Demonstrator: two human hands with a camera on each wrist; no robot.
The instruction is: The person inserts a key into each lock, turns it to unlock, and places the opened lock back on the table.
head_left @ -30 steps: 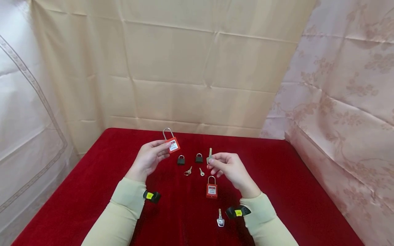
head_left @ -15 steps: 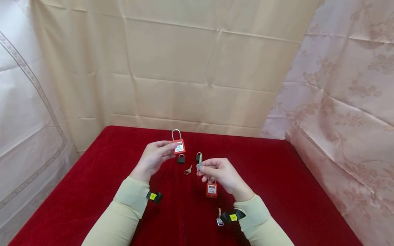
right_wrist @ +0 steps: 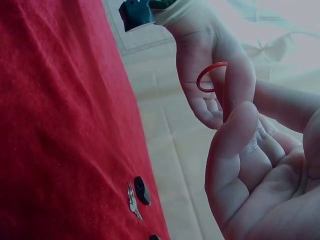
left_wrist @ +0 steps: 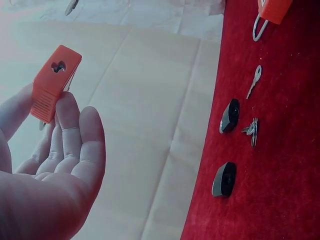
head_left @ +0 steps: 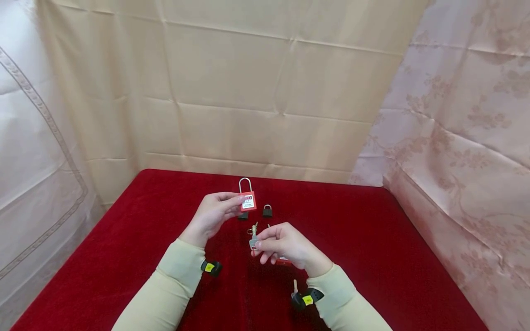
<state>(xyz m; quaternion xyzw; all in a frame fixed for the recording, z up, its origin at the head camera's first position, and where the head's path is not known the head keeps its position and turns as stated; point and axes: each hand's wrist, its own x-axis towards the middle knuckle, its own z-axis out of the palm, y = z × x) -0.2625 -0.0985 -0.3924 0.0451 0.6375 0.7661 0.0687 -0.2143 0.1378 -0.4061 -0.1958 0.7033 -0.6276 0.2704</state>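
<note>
Pinching a red safety padlock (head_left: 249, 203), shackle up, between thumb and fingers, the left hand (head_left: 212, 215) is raised over the red tablecloth (head_left: 356, 248); the right hand (head_left: 291, 248), nearer the wearer, pinches a silver key (head_left: 253, 242) (red ring (right_wrist: 215, 64) at its bow) between thumb and bent forefinger.

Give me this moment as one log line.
left hand: holds red padlock | right hand: pinches key with red ring | keyhole: empty, key apart from padlock | on red cloth: two black padlocks

The red padlock (head_left: 250, 202) looks smooth plastic, its shackle (head_left: 245, 179) glossy metal, the cloth (head_left: 372, 257) velvety
</note>
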